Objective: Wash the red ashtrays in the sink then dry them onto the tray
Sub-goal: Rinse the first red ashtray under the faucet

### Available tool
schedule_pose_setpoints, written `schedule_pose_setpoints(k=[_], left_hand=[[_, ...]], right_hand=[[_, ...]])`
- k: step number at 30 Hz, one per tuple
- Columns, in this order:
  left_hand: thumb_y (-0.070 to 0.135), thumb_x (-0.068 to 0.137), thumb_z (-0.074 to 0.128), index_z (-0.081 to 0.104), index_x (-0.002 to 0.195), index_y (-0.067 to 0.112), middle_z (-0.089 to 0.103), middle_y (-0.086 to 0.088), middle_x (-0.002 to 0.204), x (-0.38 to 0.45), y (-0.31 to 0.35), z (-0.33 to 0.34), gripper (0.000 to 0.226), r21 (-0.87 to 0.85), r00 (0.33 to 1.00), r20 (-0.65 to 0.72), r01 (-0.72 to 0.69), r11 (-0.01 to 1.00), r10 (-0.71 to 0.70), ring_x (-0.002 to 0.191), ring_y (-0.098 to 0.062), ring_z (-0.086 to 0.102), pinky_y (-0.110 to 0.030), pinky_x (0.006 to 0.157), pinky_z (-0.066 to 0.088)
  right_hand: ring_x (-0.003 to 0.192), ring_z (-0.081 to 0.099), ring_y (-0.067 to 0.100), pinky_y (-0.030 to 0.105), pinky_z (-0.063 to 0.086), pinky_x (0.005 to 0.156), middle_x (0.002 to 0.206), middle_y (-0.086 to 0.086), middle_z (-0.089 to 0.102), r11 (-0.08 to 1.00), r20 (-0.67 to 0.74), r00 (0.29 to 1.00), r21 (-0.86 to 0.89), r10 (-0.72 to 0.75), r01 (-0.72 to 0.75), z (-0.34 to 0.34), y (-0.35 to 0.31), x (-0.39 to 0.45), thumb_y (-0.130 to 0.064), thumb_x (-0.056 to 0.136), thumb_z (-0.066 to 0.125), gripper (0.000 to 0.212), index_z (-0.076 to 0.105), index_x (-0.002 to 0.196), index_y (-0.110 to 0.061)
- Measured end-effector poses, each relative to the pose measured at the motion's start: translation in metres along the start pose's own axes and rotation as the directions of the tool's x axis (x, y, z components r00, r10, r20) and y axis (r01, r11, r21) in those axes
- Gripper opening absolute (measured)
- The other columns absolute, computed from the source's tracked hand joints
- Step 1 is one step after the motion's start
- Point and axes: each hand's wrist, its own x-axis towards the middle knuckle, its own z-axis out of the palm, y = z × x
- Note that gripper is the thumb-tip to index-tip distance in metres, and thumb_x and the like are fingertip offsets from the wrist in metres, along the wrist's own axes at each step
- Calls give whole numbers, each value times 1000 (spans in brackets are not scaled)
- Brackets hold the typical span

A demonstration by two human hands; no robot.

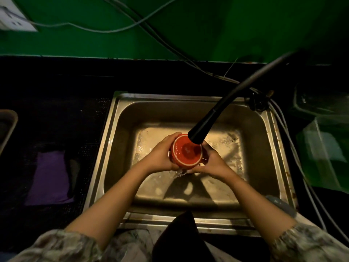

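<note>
You have the red ashtray cupped between both hands over the middle of the sink, directly under the black faucet head, whose tip overlaps the far right edge of the bowl. Your left hand wraps the near-left wall with fingers curled over the far rim; your right hand grasps the right side and underside. Both are clenched on the ashtray, not merely resting on it.

To do this step well, turn the ashtray within your grip so the stream reaches the whole inner well, then tip it toward you to drain. Wet glaze will likely be slippery, so keep one hand supporting from beneath while the other rubs. Keep it low in the basin, I would judge, to limit splashing.

The ashtray is round and glossy, red-orange, with a pale band around the outer wall and a darker centre in the well, which may be pooled water. Water runs off below your hands, and the sink floor beneath them is wet.

Beyond your left hand, on the dark counter, lies a purple cloth. At the far left edge sits a pale rimmed container, possibly the drying tray; it is too cropped to tell.
</note>
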Motion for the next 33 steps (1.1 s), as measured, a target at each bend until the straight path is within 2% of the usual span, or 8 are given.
schedule_pose_setpoints(k=[6, 10, 15, 21, 25, 27, 29, 33], left_hand=[[22, 47, 97, 42, 135, 26, 55, 10, 126, -8, -2, -1, 104, -195, 969, 46, 248, 949, -244, 111, -8, 57, -22, 93, 50], [6, 51, 94, 40, 134, 28, 51, 13, 125, -17, -6, 13, 101, -353, 966, -8, 238, 905, -258, 112, -5, 54, -11, 82, 50], [0, 53, 92, 36, 137, 29, 48, 17, 129, -19, -6, 34, 106, -399, 972, -110, 150, 905, -209, 113, 3, 52, -20, 86, 51], [9, 59, 92, 30, 144, 26, 45, 16, 136, -11, 2, 29, 106, -280, 988, -113, 72, 957, -107, 119, 6, 49, -19, 89, 50], [18, 60, 91, 31, 143, 24, 42, 10, 140, -6, 12, 9, 103, -82, 999, -44, -5, 997, 2, 121, 2, 45, -16, 97, 45], [20, 57, 92, 35, 138, 24, 45, 9, 132, -4, 16, 0, 99, 4, 999, -1, -38, 999, 38, 115, 3, 44, -8, 92, 42], [19, 50, 94, 42, 135, 18, 52, 5, 130, -3, 17, -6, 100, 93, 999, 30, -18, 995, 15, 114, -7, 50, -18, 95, 44], [19, 45, 98, 42, 135, 20, 57, 4, 126, -12, 8, -8, 105, 107, 993, 37, 105, 989, -109, 112, -11, 54, -25, 95, 45]], right_hand=[[110, 58, 2, 16, 45, 93, 121, -13, 61, 981, 279, 947, -146, 162, -125, -24, -26, 19, -18, 52, 94, 85, 51, 123, -31], [107, 57, 5, 23, 46, 96, 121, -16, 57, 916, 240, 948, -387, 208, -103, -25, -45, 26, -41, 40, 95, 102, 48, 129, -27], [101, 49, 5, 8, 37, 78, 110, -14, 51, 861, 168, 985, -505, 36, 54, -19, -53, 16, -24, 51, 94, 88, 52, 128, -21], [106, 49, 2, 4, 35, 77, 121, -17, 47, 898, 2, 988, -416, -156, 142, -9, -34, -2, -29, 55, 92, 94, 43, 135, -26], [110, 54, 0, 11, 47, 82, 124, -16, 52, 978, -130, 979, -156, -158, 137, 5, -15, -13, -25, 55, 92, 94, 40, 134, -30], [112, 56, 3, 18, 49, 89, 127, -12, 53, 998, -83, 995, -14, -60, 59, 8, -7, -13, -21, 52, 93, 100, 39, 135, -30], [114, 56, 4, 20, 49, 92, 130, -8, 54, 999, 3, 1000, 42, 21, -21, 9, -3, -10, -17, 47, 95, 103, 40, 133, -29], [104, 56, -7, 14, 46, 92, 118, -16, 56, 994, 146, 985, -54, 97, -90, 3, -12, 1, -7, 51, 93, 94, 43, 127, -31]])
